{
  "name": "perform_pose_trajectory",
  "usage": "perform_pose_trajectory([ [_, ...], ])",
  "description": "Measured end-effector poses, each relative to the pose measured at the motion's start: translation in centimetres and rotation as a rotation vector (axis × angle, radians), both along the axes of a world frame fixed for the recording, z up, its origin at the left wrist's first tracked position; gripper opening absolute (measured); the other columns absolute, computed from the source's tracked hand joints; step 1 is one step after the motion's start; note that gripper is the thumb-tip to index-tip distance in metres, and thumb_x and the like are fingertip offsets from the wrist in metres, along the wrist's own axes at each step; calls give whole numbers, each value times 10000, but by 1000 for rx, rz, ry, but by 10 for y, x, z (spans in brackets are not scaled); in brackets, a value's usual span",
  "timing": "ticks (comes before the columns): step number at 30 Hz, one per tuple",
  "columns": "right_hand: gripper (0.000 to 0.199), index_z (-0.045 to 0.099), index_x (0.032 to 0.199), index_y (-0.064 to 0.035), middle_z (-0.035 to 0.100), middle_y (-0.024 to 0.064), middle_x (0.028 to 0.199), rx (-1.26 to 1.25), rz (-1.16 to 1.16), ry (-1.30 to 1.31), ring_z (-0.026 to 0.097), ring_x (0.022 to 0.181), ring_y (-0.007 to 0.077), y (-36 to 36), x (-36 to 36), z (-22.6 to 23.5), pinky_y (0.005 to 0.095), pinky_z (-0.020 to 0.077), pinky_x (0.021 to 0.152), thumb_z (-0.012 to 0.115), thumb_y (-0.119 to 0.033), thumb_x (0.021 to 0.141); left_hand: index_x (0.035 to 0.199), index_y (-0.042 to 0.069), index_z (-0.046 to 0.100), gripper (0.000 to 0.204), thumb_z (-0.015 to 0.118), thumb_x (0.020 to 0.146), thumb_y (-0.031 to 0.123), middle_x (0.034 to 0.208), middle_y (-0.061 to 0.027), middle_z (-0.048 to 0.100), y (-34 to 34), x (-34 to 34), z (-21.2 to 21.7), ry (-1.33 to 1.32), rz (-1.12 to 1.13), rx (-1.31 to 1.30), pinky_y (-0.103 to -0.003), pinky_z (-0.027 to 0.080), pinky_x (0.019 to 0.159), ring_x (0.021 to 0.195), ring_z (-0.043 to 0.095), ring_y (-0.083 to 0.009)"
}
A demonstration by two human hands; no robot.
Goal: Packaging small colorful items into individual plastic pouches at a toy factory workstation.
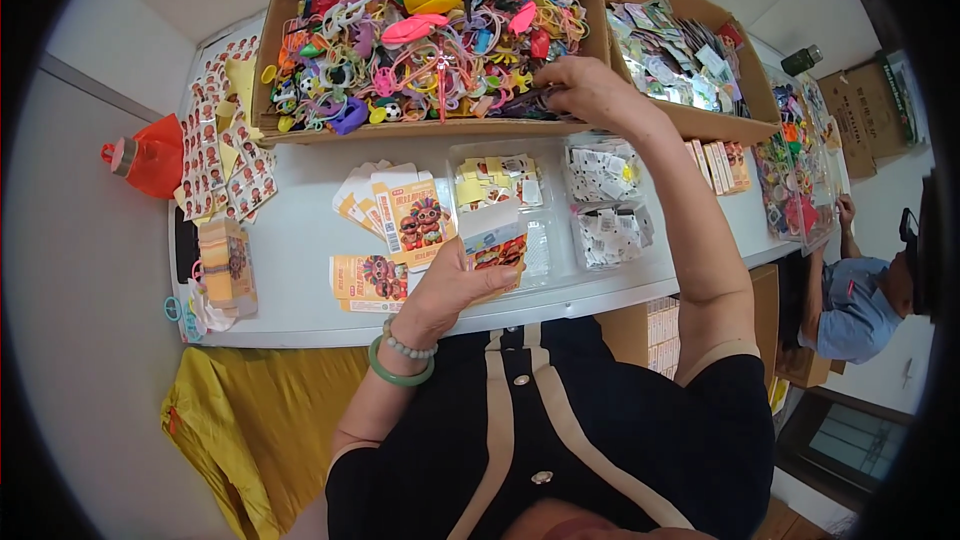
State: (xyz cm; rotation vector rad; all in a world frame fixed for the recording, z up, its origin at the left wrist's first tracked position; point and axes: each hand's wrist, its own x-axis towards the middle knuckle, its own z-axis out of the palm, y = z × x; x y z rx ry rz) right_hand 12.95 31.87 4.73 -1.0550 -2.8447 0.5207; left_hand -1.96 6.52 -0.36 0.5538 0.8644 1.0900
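My left hand [448, 292] is closed round a small orange-and-white printed carton [495, 248] with its top flap standing up. At the near right edge of a large cardboard box [430, 130] full of small colourful plastic toys [425, 30], my right hand [592, 92] reaches in with its fingers drawn together. What they pinch among dark pieces is too small to make out. Flattened cartons [415, 218] lie fanned out left of the held one, with more cartons [370, 280] nearer me. Clear trays beside the carton hold yellow-and-white paper pieces [497, 180] and small white packets [605, 235].
A second cardboard box [755, 115] holds flat shiny packets. Sticker sheets [225, 140], a red bag [158, 155], stacked cartons [228, 265] and scissors [173, 308] are at left. Filled cartons [715, 166] stand at right. A person in a blue shirt [855, 310] sits at far right.
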Motion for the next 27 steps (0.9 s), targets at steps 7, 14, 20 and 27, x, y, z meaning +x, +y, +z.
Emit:
perform_pose_trajectory([
  [7,193,637,916,13,624,146,805,-187,-34,137,597,762,260,-8,-1,11,349,454,715,625,-129,785,1239,-2,477,570,756,755,110,1090,-116,617,-4,1,3,18,5,10,-350,495,902,1002,626,-230],
  [14,149,637,911,13,583,-9,734,-487,-279,598,508,643,54,-33,36,47,200,404,585,620,-109,826,1251,-11,460,587,748,745,70,1107,-155,620,-1,-4,8,1,80,16,-372,505,903,1002,630,-253],
  [20,103,648,874,-1,566,-19,724,-569,-177,649,469,643,42,-87,49,70,192,346,547,625,-87,823,1218,-11,494,566,764,727,72,1089,-133,628,-3,-4,9,39,102,39,-340,503,898,980,634,-219],
  [27,125,639,863,15,574,70,735,-268,290,532,519,665,185,-122,29,69,291,406,604,647,-11,741,1164,18,538,552,804,682,61,983,-44,618,-9,3,26,45,39,126,-268,469,845,895,590,-121],
])
